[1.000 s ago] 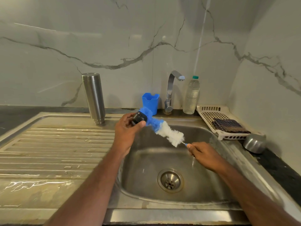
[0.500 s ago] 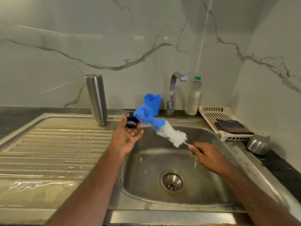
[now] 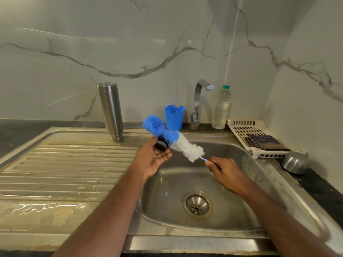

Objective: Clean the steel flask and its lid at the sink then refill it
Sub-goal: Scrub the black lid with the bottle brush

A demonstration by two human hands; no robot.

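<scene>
— While you look down, what do you count?

— One steel flask [image 3: 110,112] upside down on the drainboard [image 3: 65,164] at ten o'clock, one black lid [image 3: 161,145], one bottle brush [image 3: 174,140], one tap [image 3: 199,102], one blue cup [image 3: 174,117], one plastic water bottle [image 3: 221,108].

— Your hands?

— My left hand [image 3: 154,158] lies palm-up, fingers relaxed, the lid on its fingertips. My right hand [image 3: 225,171] grips the brush handle.

— Changed?

— A second ago my thumb pinched the lid; now it's released.

— Surroundings?

— Wet steel sink [image 3: 278,191], marble-look walls, dish rack [image 3: 248,134] with a cloth [image 3: 263,142], steel bowl [image 3: 295,164] at two o'clock.
</scene>
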